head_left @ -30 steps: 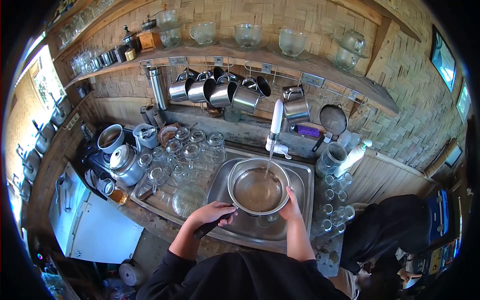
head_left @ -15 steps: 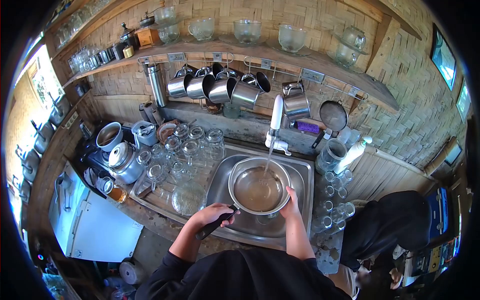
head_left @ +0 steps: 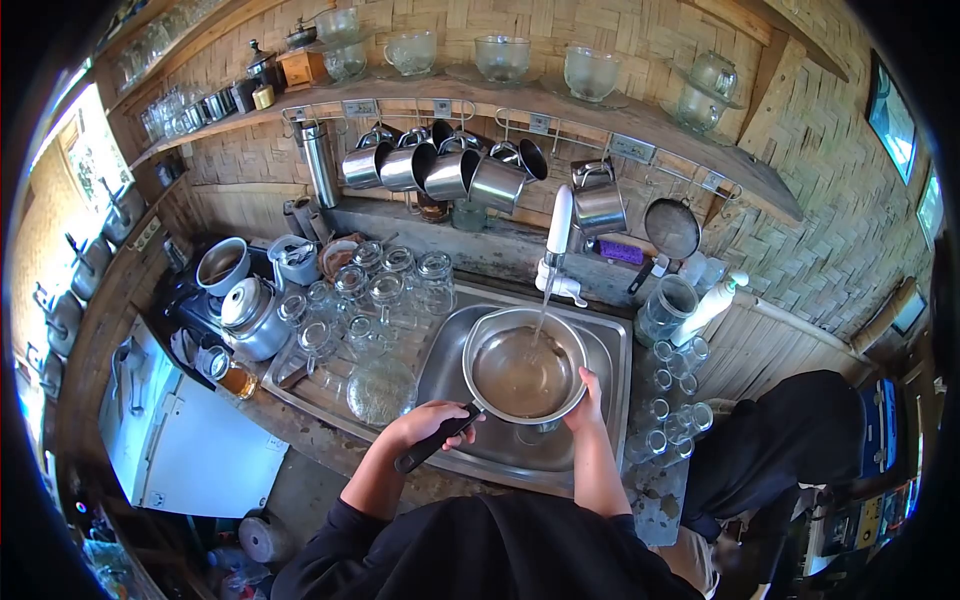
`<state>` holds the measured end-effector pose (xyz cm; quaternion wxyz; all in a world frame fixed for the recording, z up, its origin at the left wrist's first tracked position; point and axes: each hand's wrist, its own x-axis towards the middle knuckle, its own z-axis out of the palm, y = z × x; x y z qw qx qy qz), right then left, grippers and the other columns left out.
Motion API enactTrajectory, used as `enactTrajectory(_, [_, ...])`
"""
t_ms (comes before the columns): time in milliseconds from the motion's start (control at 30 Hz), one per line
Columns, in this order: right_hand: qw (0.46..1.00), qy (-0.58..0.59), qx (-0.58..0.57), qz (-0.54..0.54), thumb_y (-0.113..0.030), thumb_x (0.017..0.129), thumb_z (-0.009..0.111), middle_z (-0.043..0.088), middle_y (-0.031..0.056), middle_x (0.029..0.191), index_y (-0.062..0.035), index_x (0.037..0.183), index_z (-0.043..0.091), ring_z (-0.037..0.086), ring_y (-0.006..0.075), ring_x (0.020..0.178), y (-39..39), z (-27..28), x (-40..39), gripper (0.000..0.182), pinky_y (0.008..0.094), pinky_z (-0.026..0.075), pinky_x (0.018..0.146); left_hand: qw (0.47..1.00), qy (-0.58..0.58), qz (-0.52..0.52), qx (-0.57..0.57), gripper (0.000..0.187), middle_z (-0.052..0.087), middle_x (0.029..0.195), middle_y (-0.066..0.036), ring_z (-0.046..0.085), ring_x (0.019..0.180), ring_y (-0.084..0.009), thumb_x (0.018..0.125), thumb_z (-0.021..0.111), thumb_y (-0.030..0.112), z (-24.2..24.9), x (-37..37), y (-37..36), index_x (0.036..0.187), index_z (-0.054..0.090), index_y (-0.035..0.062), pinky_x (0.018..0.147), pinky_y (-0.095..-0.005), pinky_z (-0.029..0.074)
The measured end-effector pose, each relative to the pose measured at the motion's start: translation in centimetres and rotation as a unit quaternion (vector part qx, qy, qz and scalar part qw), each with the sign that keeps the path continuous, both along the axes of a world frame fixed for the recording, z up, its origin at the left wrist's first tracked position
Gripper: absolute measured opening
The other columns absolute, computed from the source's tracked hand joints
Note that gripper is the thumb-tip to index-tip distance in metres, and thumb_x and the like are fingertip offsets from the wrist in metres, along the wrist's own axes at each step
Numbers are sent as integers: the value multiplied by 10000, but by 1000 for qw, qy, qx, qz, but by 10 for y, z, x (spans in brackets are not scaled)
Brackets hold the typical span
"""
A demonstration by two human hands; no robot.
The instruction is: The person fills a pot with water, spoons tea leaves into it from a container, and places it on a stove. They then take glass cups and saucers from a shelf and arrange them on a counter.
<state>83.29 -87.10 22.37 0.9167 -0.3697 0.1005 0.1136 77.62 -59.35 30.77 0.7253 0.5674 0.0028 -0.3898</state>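
A metal saucepan (head_left: 520, 372) with a black handle is held over the steel sink (head_left: 603, 420), with water in it. My left hand (head_left: 432, 425) is wrapped round the handle. At the pan's right side, my right hand (head_left: 584, 402) grips the rim and wall, its fingers partly hidden beneath. Water runs from the white faucet (head_left: 559, 240) into the pan. Part of a clear glass shows under the pan in the basin.
Upside-down glass mugs (head_left: 387, 290) crowd the drainboard on the left, beside a kettle (head_left: 253, 318). Small glasses (head_left: 680, 427) and a white bottle (head_left: 712, 308) stand to the right. Metal mugs (head_left: 450, 172) hang above. Another person (head_left: 780, 450) bends at the lower right.
The whole view has shifted slightly, and the pan stays under the running water in both hands. The other person's hand at the lower right is no longer plainly visible.
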Motion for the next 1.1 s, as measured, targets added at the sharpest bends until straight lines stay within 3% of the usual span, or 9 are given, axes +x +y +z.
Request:
enactTrajectory(467, [1000, 6, -9, -7, -410, 744, 551, 524, 133, 1173, -39, 1213, 454, 501, 290, 1083, 1, 1, 3, 606, 419, 381, 933, 1000, 6, 2, 12, 340, 584, 748, -119, 443, 465, -91, 893, 369, 152, 8, -4, -1, 1141, 481, -53, 428, -214, 359])
enactTrajectory(533, [1000, 7, 24, -4, -351, 767, 562, 560, 121, 1120, -21, 1166, 492, 530, 253, 1047, 0, 4, 2, 523, 391, 406, 910, 1000, -8, -4, 24, 335, 584, 744, -115, 444, 468, -89, 894, 371, 150, 9, -4, -1, 1135, 488, -52, 430, -214, 361])
enactTrajectory(667, [1000, 1, 20, 2, -352, 769, 561, 559, 120, 1123, -20, 1163, 496, 529, 252, 1049, -1, 5, 2, 519, 390, 405, 912, 999, -14, 1, 32, 324, 583, 740, -110, 445, 473, -87, 900, 379, 148, 5, -4, -4, 1128, 494, -52, 432, -213, 363])
enactTrajectory(967, [1000, -3, 15, 6, -344, 781, 539, 553, 129, 1137, -18, 1166, 495, 522, 259, 1065, -7, -1, 7, 506, 393, 396, 920, 998, -36, -5, 50, 306, 566, 725, -65, 431, 482, -68, 918, 457, 196, 10, -4, -9, 1115, 508, -33, 446, -205, 366])
enactTrajectory(1100, [999, -28, -5, 20, -442, 791, 521, 524, 130, 1189, -34, 1212, 462, 500, 280, 1092, -6, 11, 11, 590, 423, 379, 942, 996, -73, -16, 55, 295, 555, 718, -47, 429, 487, -59, 921, 469, 209, 7, -1, -9, 1094, 520, -25, 455, -199, 367])
